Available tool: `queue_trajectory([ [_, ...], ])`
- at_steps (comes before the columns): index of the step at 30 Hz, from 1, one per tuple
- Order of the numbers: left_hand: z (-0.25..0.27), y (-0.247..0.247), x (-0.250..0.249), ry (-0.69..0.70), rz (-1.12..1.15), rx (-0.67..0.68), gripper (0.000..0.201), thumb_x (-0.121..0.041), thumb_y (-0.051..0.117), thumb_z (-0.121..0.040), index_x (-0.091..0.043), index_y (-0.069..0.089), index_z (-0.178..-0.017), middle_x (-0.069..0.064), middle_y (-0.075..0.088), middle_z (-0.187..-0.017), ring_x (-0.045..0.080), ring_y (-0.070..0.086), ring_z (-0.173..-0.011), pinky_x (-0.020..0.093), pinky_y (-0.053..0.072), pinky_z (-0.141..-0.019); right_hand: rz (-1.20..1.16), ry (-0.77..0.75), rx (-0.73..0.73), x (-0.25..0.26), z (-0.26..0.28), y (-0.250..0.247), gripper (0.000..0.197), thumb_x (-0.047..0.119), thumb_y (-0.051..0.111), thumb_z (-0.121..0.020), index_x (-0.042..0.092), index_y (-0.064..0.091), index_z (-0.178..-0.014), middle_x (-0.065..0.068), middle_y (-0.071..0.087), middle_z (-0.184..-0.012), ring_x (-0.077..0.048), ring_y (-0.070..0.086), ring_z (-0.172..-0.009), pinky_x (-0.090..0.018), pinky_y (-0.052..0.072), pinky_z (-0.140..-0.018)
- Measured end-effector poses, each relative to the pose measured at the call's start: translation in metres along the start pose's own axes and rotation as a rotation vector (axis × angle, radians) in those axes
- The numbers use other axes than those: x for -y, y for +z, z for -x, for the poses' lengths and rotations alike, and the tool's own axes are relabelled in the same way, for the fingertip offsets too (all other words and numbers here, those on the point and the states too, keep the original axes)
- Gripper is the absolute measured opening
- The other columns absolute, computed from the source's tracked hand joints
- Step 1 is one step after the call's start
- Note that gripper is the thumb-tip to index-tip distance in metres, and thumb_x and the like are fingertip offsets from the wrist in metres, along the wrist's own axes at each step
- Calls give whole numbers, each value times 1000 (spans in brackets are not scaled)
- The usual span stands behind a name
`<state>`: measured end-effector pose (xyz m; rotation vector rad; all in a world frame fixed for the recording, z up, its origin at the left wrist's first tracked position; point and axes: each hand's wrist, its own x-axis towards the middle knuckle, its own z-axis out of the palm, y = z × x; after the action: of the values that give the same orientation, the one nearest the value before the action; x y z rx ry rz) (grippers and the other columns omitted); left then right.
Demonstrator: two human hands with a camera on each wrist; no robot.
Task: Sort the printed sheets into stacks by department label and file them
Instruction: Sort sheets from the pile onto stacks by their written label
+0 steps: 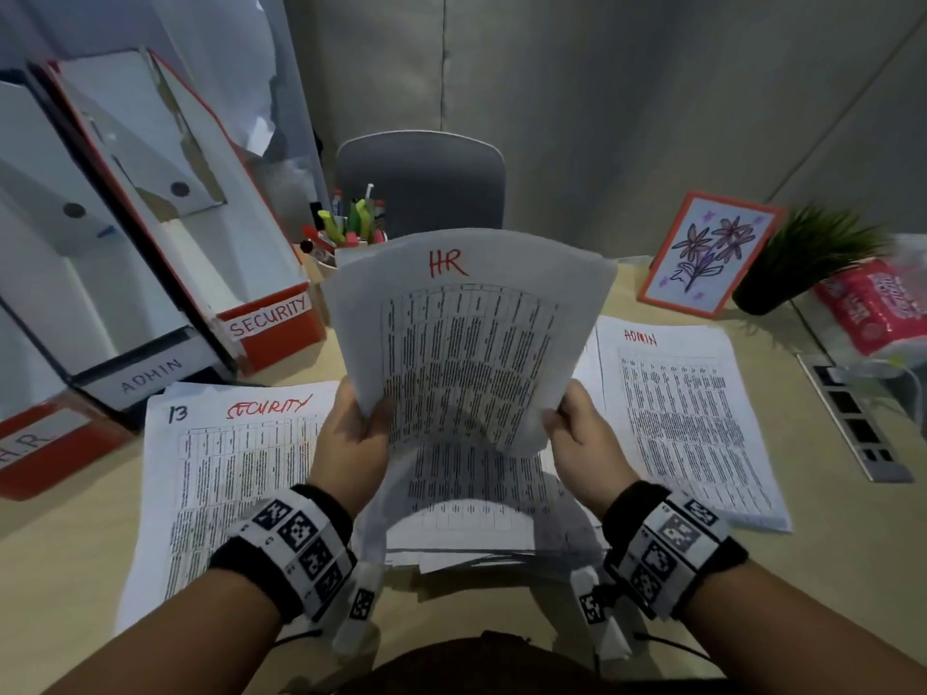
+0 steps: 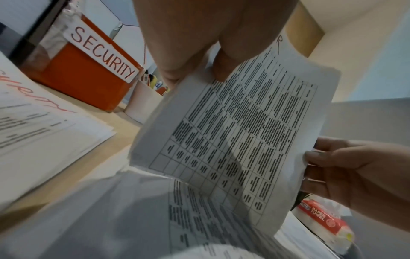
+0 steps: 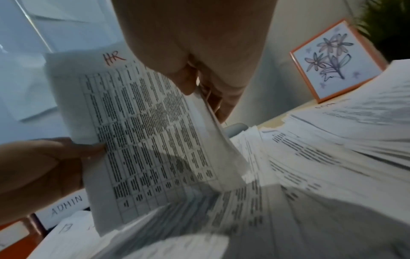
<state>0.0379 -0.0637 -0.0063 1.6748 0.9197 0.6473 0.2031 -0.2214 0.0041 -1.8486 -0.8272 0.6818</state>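
Observation:
A bundle of printed sheets headed "HR" (image 1: pixel 466 333) stands tilted up over the desk centre. My left hand (image 1: pixel 351 433) pinches its lower left edge, and my right hand (image 1: pixel 577 433) pinches its lower right edge. The same HR sheets (image 2: pixel 239 133) fill the left wrist view, thumb on top. In the right wrist view the HR sheets (image 3: pixel 146 133) show several pages between my fingers. More printed sheets (image 1: pixel 476 494) lie flat beneath. A "SECURITY" stack (image 1: pixel 225 459) lies at left, an "ADMIN" stack (image 1: pixel 687 418) at right.
Three file boxes stand at the left: "SECURITY" (image 1: pixel 271 318), "ADMIN" (image 1: pixel 150 376) and "H.R" (image 1: pixel 35 443). A pen cup (image 1: pixel 346 233), a grey chair back (image 1: pixel 421 178), a framed flower drawing (image 1: pixel 707 253), a potted plant (image 1: pixel 802 258) and a paper towel pack (image 1: pixel 878 308) line the back.

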Motion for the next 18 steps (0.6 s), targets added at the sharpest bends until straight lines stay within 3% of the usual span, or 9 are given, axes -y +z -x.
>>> queue_trajectory([
  [2,0,-2,6,27,-71,31,25,-16,45,-99,-19,46,-125,-5,58,-113,-1,56,-100,31,51,-87,6,32,-2,-6,0,2,26,6,34,-100,27,42,-113,22,55,-108,13,52,-98,-12,45,-85],
  [4,-1,-2,7,-15,-62,37,25,-16,45,-99,-20,45,-124,-3,59,-114,7,57,-105,39,50,-89,-3,46,-30,-8,-3,3,22,7,35,-100,24,44,-112,15,58,-106,7,55,-96,-9,45,-80],
  [6,-3,0,7,-60,-39,28,27,-11,46,-98,-25,45,-121,-9,60,-108,2,56,-101,36,48,-86,-8,67,-71,-8,-7,3,17,11,36,-100,17,46,-113,5,59,-104,-7,57,-93,-13,45,-75],
  [10,-1,6,-1,-44,-10,20,26,-8,45,-99,-28,42,-115,-16,55,-96,-9,50,-87,19,40,-68,1,123,-178,-7,-16,6,14,14,37,-101,13,50,-108,0,58,-91,-8,54,-77,-10,43,-60],
  [12,0,7,-3,-14,6,29,24,-9,46,-99,-25,42,-117,-11,56,-99,-10,50,-88,16,39,-65,-86,174,-233,-8,-19,8,14,11,38,-100,11,52,-103,-4,58,-87,-14,54,-74,-18,45,-64],
  [15,0,10,-2,41,-8,44,21,-13,51,-96,-20,46,-116,-11,59,-101,-8,53,-89,17,43,-69,-132,226,-299,-8,-23,-1,18,6,38,-99,8,51,-86,-6,48,-75,-14,43,-65,-21,37,-59],
  [18,-2,12,-8,71,27,84,8,-12,53,-95,-19,53,-99,-6,61,-93,4,59,-85,27,47,-73,-70,285,-335,-8,-24,-37,21,4,37,-97,13,51,-84,-2,48,-77,-9,43,-65,-13,35,-55],
])
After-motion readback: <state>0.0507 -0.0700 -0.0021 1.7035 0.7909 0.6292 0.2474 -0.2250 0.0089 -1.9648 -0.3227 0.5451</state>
